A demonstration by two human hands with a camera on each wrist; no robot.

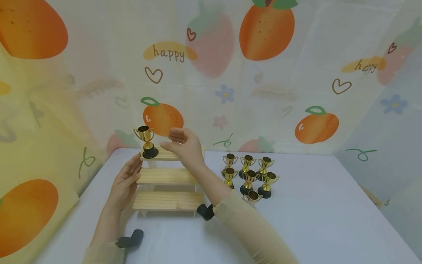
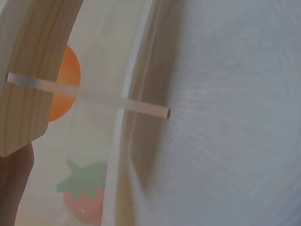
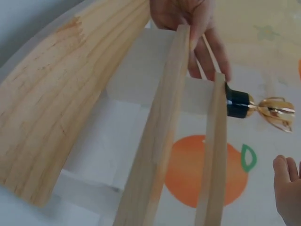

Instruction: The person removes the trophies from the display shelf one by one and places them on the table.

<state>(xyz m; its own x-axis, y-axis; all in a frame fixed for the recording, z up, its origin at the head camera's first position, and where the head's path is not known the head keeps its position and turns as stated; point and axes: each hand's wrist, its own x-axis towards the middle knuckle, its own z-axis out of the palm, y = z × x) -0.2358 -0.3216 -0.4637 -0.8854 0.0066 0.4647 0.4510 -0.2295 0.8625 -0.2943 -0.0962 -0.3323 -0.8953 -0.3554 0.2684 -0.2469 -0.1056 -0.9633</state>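
A small gold trophy (image 1: pixel 145 139) with a black base stands upright at the left end of the top tier of a three-tier wooden display stand (image 1: pixel 168 200). My left hand (image 1: pixel 123 183) rests against the stand's left end, fingers extended along its side and thumb by the middle tier. To the right of the trophy my right hand (image 1: pixel 188 148) hovers at top-tier height, apart from the cup, with nothing in its fingers. In the right wrist view the trophy (image 3: pixel 240 103) and the left hand (image 3: pixel 183 19) appear at the stand's far end.
Several more gold trophies (image 1: pixel 249 176) stand in rows on the white table (image 1: pixel 316 220), right of the stand. The nearest one is partly hidden by the right sleeve (image 1: pixel 250 227). A fruit-patterned curtain (image 1: pixel 277 121) hangs behind the table and along its sides.
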